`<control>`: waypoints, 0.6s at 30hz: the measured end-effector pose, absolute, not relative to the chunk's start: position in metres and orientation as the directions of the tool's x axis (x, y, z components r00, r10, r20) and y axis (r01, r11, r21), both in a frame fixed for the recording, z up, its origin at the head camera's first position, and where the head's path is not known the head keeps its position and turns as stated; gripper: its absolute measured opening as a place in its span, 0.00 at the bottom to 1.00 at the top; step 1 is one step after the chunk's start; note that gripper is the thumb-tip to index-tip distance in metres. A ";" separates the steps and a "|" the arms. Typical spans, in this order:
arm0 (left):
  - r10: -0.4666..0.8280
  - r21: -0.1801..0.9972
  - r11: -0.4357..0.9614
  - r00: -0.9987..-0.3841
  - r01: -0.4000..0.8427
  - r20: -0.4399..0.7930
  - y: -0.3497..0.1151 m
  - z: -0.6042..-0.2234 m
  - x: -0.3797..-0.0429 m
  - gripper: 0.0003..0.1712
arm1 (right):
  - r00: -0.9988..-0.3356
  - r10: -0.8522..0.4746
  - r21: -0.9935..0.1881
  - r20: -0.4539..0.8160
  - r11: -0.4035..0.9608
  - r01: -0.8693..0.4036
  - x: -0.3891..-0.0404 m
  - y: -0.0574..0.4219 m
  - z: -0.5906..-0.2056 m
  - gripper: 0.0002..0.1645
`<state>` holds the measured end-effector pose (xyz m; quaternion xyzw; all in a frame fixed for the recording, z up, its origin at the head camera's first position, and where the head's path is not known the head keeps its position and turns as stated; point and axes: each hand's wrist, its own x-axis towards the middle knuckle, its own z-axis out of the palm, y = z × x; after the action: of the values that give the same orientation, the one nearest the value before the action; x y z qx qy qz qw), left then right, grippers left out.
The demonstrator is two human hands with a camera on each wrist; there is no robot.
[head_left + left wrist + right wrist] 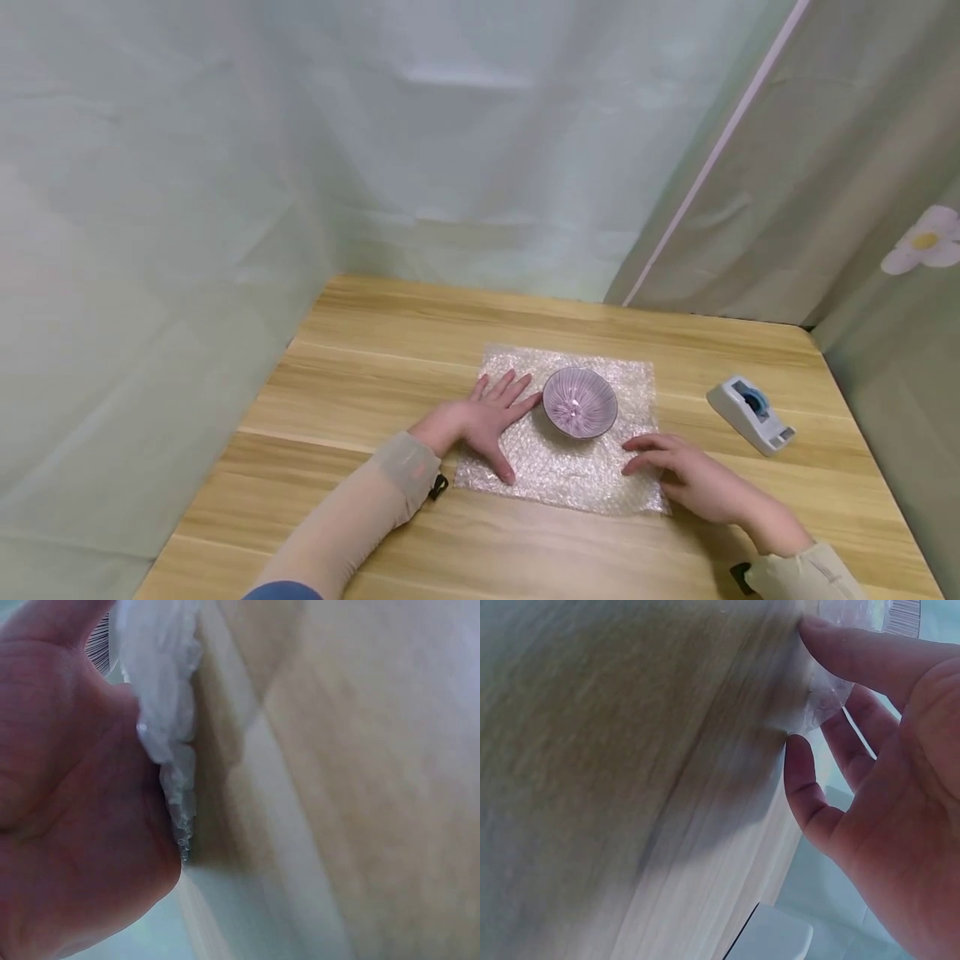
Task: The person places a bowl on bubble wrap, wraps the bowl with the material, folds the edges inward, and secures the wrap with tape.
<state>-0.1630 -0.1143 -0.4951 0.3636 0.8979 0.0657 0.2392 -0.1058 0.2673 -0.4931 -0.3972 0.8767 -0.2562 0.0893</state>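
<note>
Evidently, left hand (487, 423) splayed on bubble wrap (566, 483), right hand (690, 477) loosely bent at its edge

A wood-grain tabletop (390, 358) carried everything, its honey-coloured surface streaked with browner bands and thin pale lines. Directly on it, spread out, lay a four-sided sheet of transparent bubble wrap (558, 458), its bumpy face glinting. The wood grain showed beyond the bubble wrap, along its near edge and to its left. To the right of the bubble wrap, apart from it, stood a pale grey tape dispenser (738, 421) with a blue wheel, its narrow end pointing away from the sheet.
</note>
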 end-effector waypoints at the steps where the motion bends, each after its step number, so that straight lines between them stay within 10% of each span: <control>1: 0.684 0.292 0.727 -0.620 0.621 -0.385 -0.114 -0.495 -0.163 0.83 | -0.667 -0.743 -0.522 0.050 0.550 -0.652 -0.105 0.267 -0.492 0.42; 18: 0.678 0.301 0.734 -0.626 0.609 -0.386 -0.113 -0.497 -0.163 0.83 | -0.675 -0.736 -0.545 0.050 0.546 -0.636 -0.107 0.269 -0.493 0.35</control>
<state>-0.1626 -0.1130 -0.4972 0.3579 0.8988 0.0708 0.2430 -0.1075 0.2688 -0.4934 -0.3923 0.8744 -0.2702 0.0924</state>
